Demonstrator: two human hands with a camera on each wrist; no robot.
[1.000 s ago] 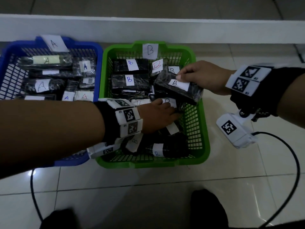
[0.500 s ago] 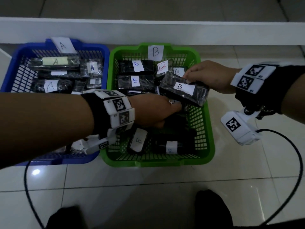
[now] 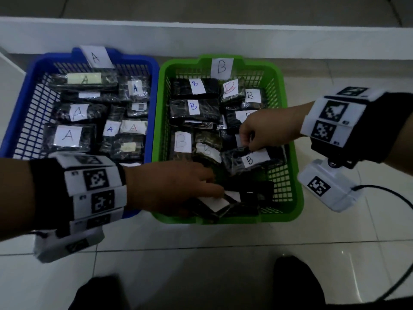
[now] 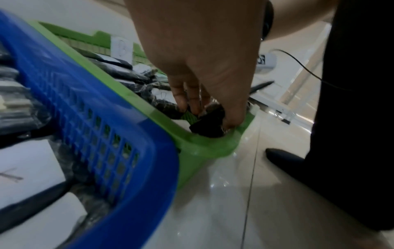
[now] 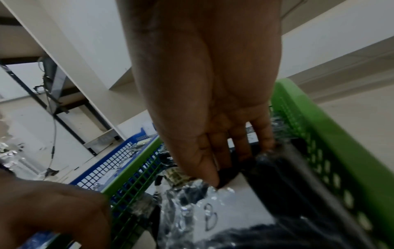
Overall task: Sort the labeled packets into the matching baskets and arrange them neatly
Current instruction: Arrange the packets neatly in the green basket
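A green basket tagged B holds several black packets with white B labels. My right hand pinches one B packet by its far edge, low over the basket's right middle; the same B packet shows in the right wrist view under my fingers. My left hand reaches into the basket's near part and grips a black packet, seen in the left wrist view as a dark packet between thumb and fingers. A blue basket tagged A holds several A packets.
Both baskets stand side by side on a pale tiled floor, against a white ledge. A black cable loops on the floor at the right. My dark shoes are near the bottom edge.
My right hand brought its B packet down from the basket's far right to the right middle. My left hand slid toward the near edge and took hold of a packet there.
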